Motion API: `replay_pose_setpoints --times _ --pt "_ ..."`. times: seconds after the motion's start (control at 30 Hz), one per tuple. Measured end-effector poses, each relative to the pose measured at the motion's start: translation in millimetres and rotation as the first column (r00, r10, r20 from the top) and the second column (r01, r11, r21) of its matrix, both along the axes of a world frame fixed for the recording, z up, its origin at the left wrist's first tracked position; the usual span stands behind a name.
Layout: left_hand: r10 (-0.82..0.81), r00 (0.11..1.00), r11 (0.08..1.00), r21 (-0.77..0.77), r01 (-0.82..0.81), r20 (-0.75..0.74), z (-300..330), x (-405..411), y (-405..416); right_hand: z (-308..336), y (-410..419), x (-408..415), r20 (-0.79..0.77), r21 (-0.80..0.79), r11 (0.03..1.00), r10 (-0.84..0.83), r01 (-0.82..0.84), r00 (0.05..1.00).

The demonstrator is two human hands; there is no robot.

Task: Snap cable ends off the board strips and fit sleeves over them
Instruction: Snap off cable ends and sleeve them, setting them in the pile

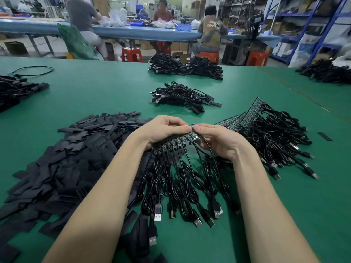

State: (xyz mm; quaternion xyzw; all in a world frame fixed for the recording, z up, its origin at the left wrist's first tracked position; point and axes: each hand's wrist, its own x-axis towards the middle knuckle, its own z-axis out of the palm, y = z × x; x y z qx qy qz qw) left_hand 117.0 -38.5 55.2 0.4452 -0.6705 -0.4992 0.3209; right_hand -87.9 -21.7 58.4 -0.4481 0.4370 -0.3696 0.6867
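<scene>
Two bare hands grip one green board strip [175, 142] above a green table [95, 95]. The left hand [161, 130] curls its fingers over the strip's left and middle part, while the right hand [218, 141] pinches the strip's far right end between thumb and fingertips, the two thumbs nearly meeting. Black cables [182, 179] hang from the strip in a row and lie looped on the table toward the person, their USB plugs [158, 211] nearest the camera. A wide heap of flat black sleeves [62, 164] lies to the left of the hands. More strips [247, 116] with cables attached are stacked to the right, just beyond the right hand. A bundle of sleeved cables [184, 97] sits farther back at centre, another pile [185, 67] near the table's far edge. Workers sit at a blue bench [133, 33] behind.
</scene>
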Motion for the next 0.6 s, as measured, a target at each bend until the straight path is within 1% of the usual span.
replay_pose_setpoints --times 0.03,0.1,0.13,0.17,0.2,0.27,0.3,0.33,0.4,0.43,0.47,0.5,0.53,0.57,0.6 --pt "-0.012 0.999 1.000 0.011 0.012 -0.032 -1 0 1 0 1 1 0.031 0.026 1.000 0.000 -0.001 1.000" --pt "-0.030 0.996 0.999 0.020 0.032 -0.082 -2 -1 2 0 2 0 0.177 0.113 0.993 -0.036 0.016 0.984" --pt "-0.023 0.996 1.000 0.013 0.024 -0.089 -4 -2 2 1 2 -1 0.248 0.149 0.988 -0.066 0.029 0.967" --pt "0.002 0.996 1.000 0.007 -0.001 -0.095 -5 -3 2 3 2 -4 0.275 0.161 0.986 -0.094 0.050 0.957" --pt "0.038 0.994 0.999 0.000 -0.038 -0.101 -7 -4 1 6 2 -8 0.252 0.147 0.986 -0.114 0.078 0.961" --pt "0.077 0.994 0.996 -0.046 -0.081 -0.082 -9 -9 -1 15 3 -13 0.152 0.082 0.990 -0.129 0.118 0.980" --pt "0.074 0.997 0.993 -0.091 -0.076 -0.032 -9 -12 -2 20 3 -15 0.122 0.053 0.991 -0.125 0.120 0.985" --pt "0.072 0.996 0.986 -0.152 -0.062 0.057 -8 -15 -3 25 3 -14 0.114 0.034 0.993 -0.116 0.113 0.987" --pt "0.123 0.963 0.960 -0.276 -0.055 0.238 -7 -21 -5 34 5 -9 0.138 0.013 0.996 -0.084 0.083 0.987" --pt "0.174 0.952 0.942 -0.325 -0.086 0.252 -3 -23 -4 37 6 -4 0.158 0.008 0.998 -0.064 0.064 0.985" --pt "0.220 0.953 0.926 -0.353 -0.138 0.206 0 -24 -4 40 7 0 0.176 0.001 0.999 -0.046 0.046 0.983" --pt "0.246 0.964 0.920 -0.340 -0.197 0.106 3 -24 -2 42 8 6 0.178 -0.015 0.999 -0.037 0.041 0.983" --pt "0.261 0.965 0.925 -0.282 -0.256 -0.018 7 -24 0 43 8 12 0.140 -0.051 0.997 -0.052 0.059 0.989" --pt "0.265 0.953 0.941 -0.175 -0.289 -0.147 10 -24 3 42 7 19 0.062 -0.109 0.989 -0.097 0.103 0.993" --pt "0.258 0.929 0.959 -0.050 -0.280 -0.267 11 -23 8 41 8 26 -0.025 -0.177 0.971 -0.166 0.159 0.986"
